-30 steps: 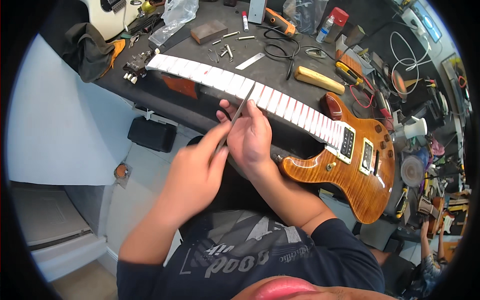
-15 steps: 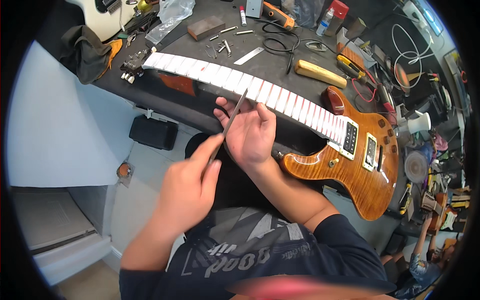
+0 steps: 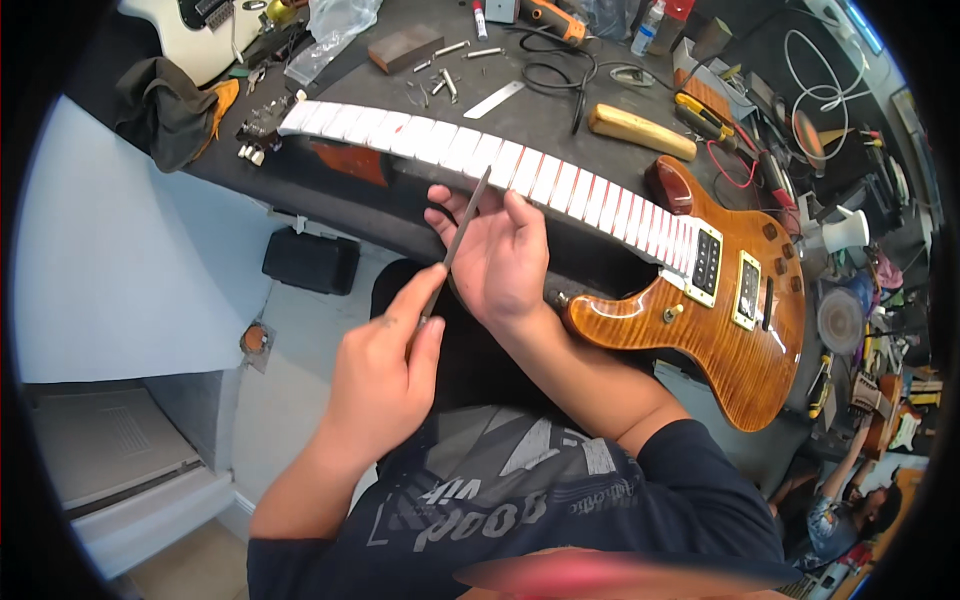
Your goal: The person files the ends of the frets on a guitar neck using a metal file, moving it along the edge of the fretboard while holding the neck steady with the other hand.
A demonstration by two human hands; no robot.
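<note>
An amber flame-top electric guitar [image 3: 740, 370] lies on the bench, its body at the right and its neck [image 3: 560, 188] stretching up-left, fretboard covered in white strips with thin red lines between them. My left hand [image 3: 390, 370] grips a slim metal file [image 3: 462, 227] pointing up toward the fretboard; whether its tip touches it I cannot tell. My right hand [image 3: 502, 262] is palm up just below the neck, fingers loosely curled and apart, thumb raised near the board's edge, the file crossing over it.
Around them on the dark bench [image 3: 540, 90] are a wooden block [image 3: 640, 130], a metal straightedge [image 3: 492, 100], cables, pliers, small metal pieces and a white guitar [image 3: 190, 40]. A co-worker [image 3: 840, 510] works at the lower right. A black case [image 3: 310, 260] sits below the bench at left.
My left hand and the file have shifted slightly down and left from a second ago. My right hand stays under the neck, its thumb and fingers moving slightly.
</note>
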